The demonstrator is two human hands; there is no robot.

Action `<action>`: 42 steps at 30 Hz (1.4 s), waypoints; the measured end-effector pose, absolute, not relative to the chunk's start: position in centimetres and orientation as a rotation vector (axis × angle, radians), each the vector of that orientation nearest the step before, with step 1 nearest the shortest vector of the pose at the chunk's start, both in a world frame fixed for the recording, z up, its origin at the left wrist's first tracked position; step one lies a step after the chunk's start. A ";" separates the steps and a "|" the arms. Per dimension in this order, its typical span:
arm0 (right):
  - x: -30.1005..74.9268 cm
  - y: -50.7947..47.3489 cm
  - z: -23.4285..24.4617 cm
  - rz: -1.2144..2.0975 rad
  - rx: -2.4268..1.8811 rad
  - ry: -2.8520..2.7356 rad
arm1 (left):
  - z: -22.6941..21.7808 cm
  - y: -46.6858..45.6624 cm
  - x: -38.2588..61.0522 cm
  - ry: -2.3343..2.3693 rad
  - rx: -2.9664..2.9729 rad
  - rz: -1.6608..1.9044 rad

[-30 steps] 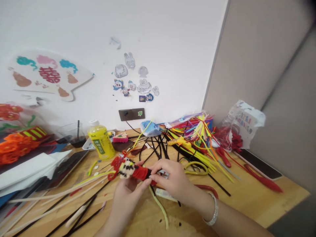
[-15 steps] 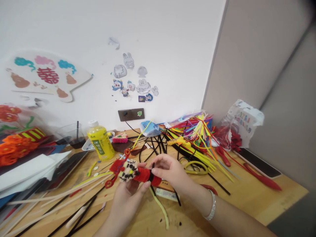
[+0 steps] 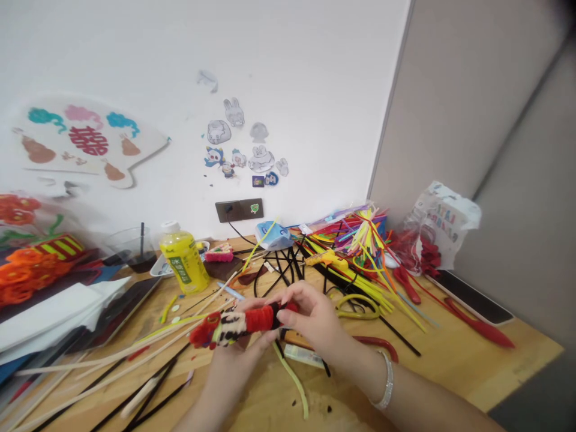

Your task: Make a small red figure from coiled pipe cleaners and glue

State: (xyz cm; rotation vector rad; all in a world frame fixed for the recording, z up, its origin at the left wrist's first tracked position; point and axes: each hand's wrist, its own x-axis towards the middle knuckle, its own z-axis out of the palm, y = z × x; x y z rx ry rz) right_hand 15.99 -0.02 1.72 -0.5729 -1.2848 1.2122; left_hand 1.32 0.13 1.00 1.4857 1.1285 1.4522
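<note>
View: head camera, looking down at the worktop [image 3: 495, 366].

Left hand [image 3: 236, 354]: narrow, cupped under the red pipe-cleaner figure [image 3: 258, 318], holding it from below.

Right hand [image 3: 312, 318]: narrow, its fingers [image 3: 292, 300] gripping the figure's far end from above; a silver bead bracelet [image 3: 386, 379] circles the wrist.

Figure: held between both hands above the worktop, lying nearly level, with its cream-and-black patterned head [image 3: 227, 327] pointing to 9 o'clock.

Change: the figure has swung from a tilted pose to nearly level; its red curled ornament [image 3: 202, 331], raised earlier, now sits low at the left end.

Around: a yellow plastic drink bottle [image 3: 180, 261] stands at 10 o'clock from the figure; a tangle of black pipe cleaners [image 3: 283, 270] lies at 12 o'clock; a heap of multicoloured pipe cleaners [image 3: 360, 240] lies at 2 o'clock; a curved yellow-green pipe cleaner [image 3: 292, 378] lies at 5 o'clock.

In the way: the hands hide the figure's underside and far end.
</note>
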 end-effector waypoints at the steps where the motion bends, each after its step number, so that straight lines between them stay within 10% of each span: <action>1: 15.9 -0.1 1.6 1.162 -0.586 -1.300 | 0.8 0.0 1.6 1.114 1.375 1.420; 14: 16.1 -0.3 1.6 0.550 -0.747 -1.637 | 1.5 -1.5 3.0 0.908 0.802 1.262; 42: 14.6 1.1 -1.6 2.029 -0.416 -0.578 | 1.5 0.9 0.0 1.236 1.912 1.298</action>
